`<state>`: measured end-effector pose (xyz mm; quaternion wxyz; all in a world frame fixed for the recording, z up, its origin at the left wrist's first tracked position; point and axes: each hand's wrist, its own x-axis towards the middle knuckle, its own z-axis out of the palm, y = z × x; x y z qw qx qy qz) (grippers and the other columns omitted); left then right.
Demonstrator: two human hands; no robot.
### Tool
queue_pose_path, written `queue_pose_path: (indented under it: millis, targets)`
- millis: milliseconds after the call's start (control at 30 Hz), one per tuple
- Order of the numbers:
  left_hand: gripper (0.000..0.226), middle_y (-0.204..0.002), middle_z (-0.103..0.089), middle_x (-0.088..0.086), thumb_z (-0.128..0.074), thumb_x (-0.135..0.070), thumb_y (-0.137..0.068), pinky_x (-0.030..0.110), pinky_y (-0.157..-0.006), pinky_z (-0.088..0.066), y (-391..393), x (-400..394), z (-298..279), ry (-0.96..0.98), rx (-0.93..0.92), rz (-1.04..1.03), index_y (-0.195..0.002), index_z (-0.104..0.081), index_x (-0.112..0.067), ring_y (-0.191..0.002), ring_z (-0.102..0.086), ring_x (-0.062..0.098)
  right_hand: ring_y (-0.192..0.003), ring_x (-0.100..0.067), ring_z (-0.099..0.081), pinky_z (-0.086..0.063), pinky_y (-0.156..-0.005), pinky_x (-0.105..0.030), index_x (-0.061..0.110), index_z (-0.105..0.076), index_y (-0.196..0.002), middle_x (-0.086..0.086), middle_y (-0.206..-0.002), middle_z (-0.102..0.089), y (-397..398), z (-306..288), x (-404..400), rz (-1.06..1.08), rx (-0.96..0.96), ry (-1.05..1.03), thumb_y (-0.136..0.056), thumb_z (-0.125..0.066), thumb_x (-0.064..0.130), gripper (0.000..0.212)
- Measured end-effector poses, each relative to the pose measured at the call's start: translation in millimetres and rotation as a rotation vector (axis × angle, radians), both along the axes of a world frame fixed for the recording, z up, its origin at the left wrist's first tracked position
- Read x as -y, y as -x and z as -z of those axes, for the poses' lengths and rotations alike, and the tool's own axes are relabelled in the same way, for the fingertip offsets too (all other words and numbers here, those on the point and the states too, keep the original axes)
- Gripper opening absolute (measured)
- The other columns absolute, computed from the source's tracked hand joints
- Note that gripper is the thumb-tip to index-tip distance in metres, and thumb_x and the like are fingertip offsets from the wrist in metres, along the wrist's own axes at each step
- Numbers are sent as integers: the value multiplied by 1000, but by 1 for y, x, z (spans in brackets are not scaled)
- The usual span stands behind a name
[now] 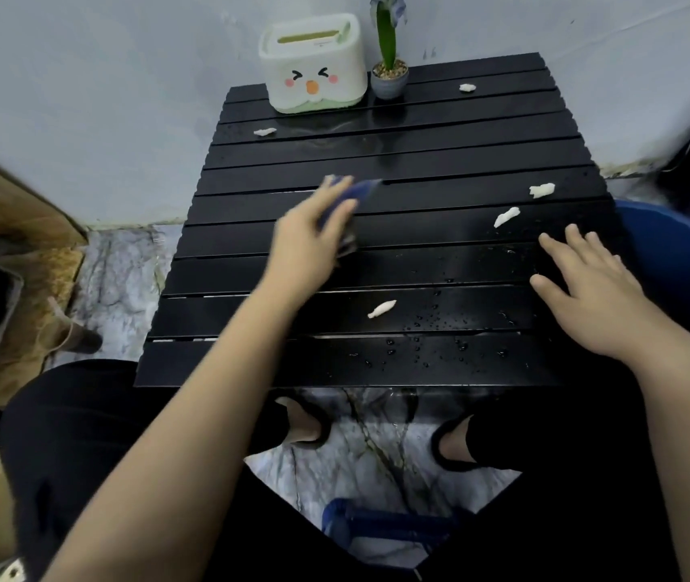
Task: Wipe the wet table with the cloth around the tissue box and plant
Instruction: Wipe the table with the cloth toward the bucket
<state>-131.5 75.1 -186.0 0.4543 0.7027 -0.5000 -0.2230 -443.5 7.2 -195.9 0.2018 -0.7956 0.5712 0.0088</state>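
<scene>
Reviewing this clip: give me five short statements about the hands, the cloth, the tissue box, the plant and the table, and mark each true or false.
1. The left hand holds the blue cloth over the black slatted table. True.
2. The right hand grips a second cloth. False: it lies flat and open on the table's right side, holding nothing.
3. The tissue box stands left of the potted plant at the far edge. True.
4. The table is bare apart from the box and plant. False: several white scraps lie on it.
5. Water droplets show on the near slats. True.
</scene>
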Motion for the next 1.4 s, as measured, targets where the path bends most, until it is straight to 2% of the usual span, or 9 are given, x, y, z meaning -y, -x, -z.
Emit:
queue_pose_path:
  millis: [133, 233, 433, 633, 767, 900, 967, 1167, 1400]
  targets:
    - [44, -153, -44, 1, -58, -36, -98, 15, -115, -26, -76, -86, 6, -209, 256, -118, -142, -53, -32, -143, -36, 5, -152, -25, 3, -1, -121, -45, 25, -17, -156, -6, -165, -1, -1, 2, -1, -4, -4, 9, -102, -36, 39, 59]
    - [53, -166, -15, -1, -47, -49, -100, 34, -123, -12, -95, -114, 22, -332, 418, -91, -150, -32, -44, -153, -10, 16, -152, -27, 2, -1, -120, -47, 24, -17, -156, -9, -165, -1, -2, 4, -1, -5, -20, 25, -102, -35, 39, 59]
    - [53, -166, -11, 7, -33, -38, -106, 38, -124, -8, -47, -91, 36, -342, 553, -35, -156, -27, -23, -154, -7, 24, -152, -28, 2, -2, -120, -47, 24, -17, -156, -9, -165, -2, -2, 6, 1, -2, -28, 25, -102, -36, 39, 59]
    - [63, -160, -24, 24, -24, -45, -101, 41, -122, -11, 55, -38, 40, -232, 615, 250, -152, -36, -9, -149, -22, 39, -152, -26, 3, -1, -120, -45, 25, -17, -156, -7, -165, -1, 1, 5, 1, -8, -7, 14, -102, -36, 37, 58]
    - [50, -161, -25, 18, -33, -33, -107, 41, -123, -13, 118, -2, 34, -191, 511, 363, -153, -34, -12, -151, -19, 33, -152, -25, 3, -1, -121, -44, 25, -17, -156, -6, -165, -1, 4, 2, 2, -20, 18, 3, -104, -36, 32, 56]
    - [44, -158, -34, 11, -41, -24, -106, 32, -124, -14, 109, 1, 19, -155, 62, 277, -150, -40, -16, -150, -24, 20, -152, -25, 4, -1, -121, -44, 24, -17, -156, -7, -165, 0, 4, 2, 0, -27, 24, 7, -104, -35, 30, 55]
    - [43, -156, -37, 11, -43, -19, -106, 34, -125, -15, 86, -12, 7, -108, 6, 212, -148, -43, -15, -148, -27, 16, -152, -26, 4, -1, -121, -44, 24, -17, -156, -8, -165, -1, 3, 3, -1, -27, 24, 14, -104, -34, 30, 55]
    - [50, -166, -11, -9, -41, -41, -103, 46, -125, -1, 3, -102, -15, -225, 303, 352, -152, -29, -42, -153, 3, 11, -152, -27, 3, -1, -121, -46, 23, -18, -156, -8, -165, -2, 1, 5, 1, -20, 14, 25, -103, -36, 30, 56]
    - [51, -168, -1, -1, -30, -36, -107, 50, -124, -11, -1, -110, 12, -256, 707, 646, -157, -21, -29, -155, 1, 20, -152, -26, 4, -1, -121, -46, 23, -17, -156, -8, -165, -1, 2, 3, 2, -19, 10, 9, -103, -37, 30, 57]
